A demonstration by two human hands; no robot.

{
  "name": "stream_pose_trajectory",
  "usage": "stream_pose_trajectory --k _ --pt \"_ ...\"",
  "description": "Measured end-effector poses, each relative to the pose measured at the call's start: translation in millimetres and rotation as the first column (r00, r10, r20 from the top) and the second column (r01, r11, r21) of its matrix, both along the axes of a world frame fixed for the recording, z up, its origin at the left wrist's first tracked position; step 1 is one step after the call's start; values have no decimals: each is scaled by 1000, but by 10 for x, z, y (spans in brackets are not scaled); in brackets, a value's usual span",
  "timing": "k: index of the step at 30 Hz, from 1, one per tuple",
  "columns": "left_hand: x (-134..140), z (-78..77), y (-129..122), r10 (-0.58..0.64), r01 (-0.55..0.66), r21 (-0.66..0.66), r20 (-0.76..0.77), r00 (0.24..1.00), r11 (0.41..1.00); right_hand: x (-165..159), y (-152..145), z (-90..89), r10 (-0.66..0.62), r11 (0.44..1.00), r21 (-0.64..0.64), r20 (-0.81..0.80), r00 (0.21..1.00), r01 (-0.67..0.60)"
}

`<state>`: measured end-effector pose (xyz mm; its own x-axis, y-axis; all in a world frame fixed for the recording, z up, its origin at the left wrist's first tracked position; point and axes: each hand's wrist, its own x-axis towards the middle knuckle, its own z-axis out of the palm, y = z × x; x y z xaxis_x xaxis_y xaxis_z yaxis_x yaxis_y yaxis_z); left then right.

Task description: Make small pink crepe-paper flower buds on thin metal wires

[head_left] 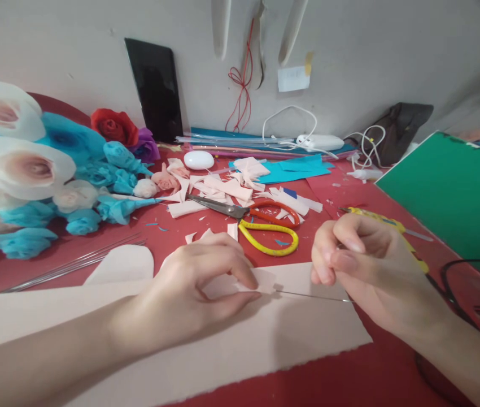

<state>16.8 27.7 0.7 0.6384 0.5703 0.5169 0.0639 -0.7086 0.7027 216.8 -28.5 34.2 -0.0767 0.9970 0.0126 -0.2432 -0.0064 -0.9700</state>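
Observation:
My left hand (197, 277) is closed, pinching a small pale pink piece of crepe paper (265, 281) between thumb and fingers. A thin metal wire (312, 295) runs from the end of this piece to the right, passing below my right hand. My right hand (350, 249) is raised with thumb and fingertips pinched together; what they hold, if anything, is too small to make out. Beneath both hands lies a large pale pink paper sheet (308, 333). Scissors (244, 215) with one red and one yellow handle lie beyond the hands, blades pointing left.
Blue, white and pink paper flowers (83, 220) crowd the left side. Several loose wires (70, 264) lie near a rounded paper piece (123, 263). Paper scraps (223, 189) surround the scissors. A green board (452, 198) stands right, a black phone (155, 90) leans on the wall.

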Motion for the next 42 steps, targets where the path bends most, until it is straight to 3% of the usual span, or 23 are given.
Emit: stream_pose_trajectory --k 17,28,33,42 --pt "-12 -16 3 -21 20 -33 -9 1000 999 -8 4 -6 33 999 -2 -94 995 -33" --pt "-27 -36 6 -26 25 -24 -13 1000 999 -21 15 -43 -72 997 27 -3 997 72" --pt "-31 -40 7 -40 40 -14 -8 999 999 -9 52 -102 -145 988 -40 128 981 151" --pt "-43 -58 4 -57 57 -26 -20 998 998 14 89 -160 -69 997 -36 127 989 75"
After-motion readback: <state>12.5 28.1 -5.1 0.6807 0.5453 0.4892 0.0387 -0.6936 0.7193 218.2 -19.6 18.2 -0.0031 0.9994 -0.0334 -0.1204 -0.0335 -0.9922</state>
